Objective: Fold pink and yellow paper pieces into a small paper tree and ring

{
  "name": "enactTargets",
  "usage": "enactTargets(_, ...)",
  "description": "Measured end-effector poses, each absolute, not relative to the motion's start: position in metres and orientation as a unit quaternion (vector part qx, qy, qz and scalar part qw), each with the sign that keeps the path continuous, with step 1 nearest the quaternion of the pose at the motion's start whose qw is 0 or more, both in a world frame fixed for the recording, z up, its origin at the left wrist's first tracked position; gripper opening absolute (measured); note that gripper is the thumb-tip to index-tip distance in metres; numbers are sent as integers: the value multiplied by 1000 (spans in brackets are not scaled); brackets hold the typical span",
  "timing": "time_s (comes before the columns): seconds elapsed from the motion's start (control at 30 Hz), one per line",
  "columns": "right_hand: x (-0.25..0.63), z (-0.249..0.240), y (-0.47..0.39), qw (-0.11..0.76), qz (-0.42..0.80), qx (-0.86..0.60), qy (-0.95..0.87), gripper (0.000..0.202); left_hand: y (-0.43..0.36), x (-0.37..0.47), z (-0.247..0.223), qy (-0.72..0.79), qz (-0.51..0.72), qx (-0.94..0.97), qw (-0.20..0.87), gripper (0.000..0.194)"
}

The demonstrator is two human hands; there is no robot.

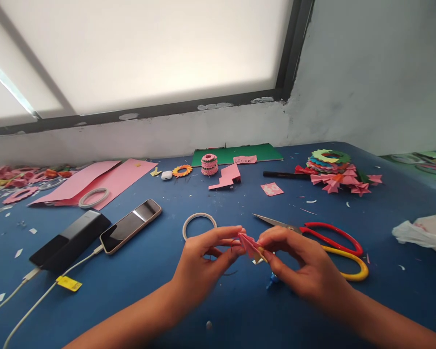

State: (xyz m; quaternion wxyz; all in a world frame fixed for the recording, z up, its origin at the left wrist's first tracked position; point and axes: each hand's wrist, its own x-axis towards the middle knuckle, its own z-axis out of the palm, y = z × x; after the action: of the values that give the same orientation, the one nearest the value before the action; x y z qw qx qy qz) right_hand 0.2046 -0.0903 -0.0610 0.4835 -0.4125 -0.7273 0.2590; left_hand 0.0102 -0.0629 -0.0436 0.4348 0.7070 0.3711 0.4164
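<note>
A small folded pink paper piece (250, 246) is held between both hands above the blue table. My left hand (207, 259) pinches its left end, where a thin dark red strand loops by the fingertips. On the other side, my right hand (301, 261) grips the right edge with thumb and fingers, near a yellowish tip. Scissors with red and yellow handles (349, 276) lie partly behind my right hand, blades pointing left. A white tape ring (199, 214) rests just beyond my left hand. Something small and blue (273, 280) lies below the right fingers, partly hidden.
A phone (131, 227) and black power bank (70, 240) with cables lie left. Pink sheets (131, 177), a stack of pink rings (209, 165), a green sheet (218, 156), a black pen (285, 175) and paper flowers (349, 179) lie farther back. A white plastic bag (425, 232) is right.
</note>
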Motion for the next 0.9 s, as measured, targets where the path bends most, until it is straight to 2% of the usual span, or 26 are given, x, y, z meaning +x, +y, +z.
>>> enactTargets(0.1,207,-61,-88,490,233,-410,-733,7,-58,8,-47,370,431,727,385,23)
enactTargets(0.2,207,-61,-86,488,212,-400,-747,9,-55,6,-49,363,433,742,360,14)
enactTargets(0.57,208,-64,-81,461,231,-405,-755,10,-52,3,-41,360,414,717,429,17)
enactTargets(0.9,208,-66,-81,442,256,-389,-767,13,-47,1,-41,341,409,739,413,14)
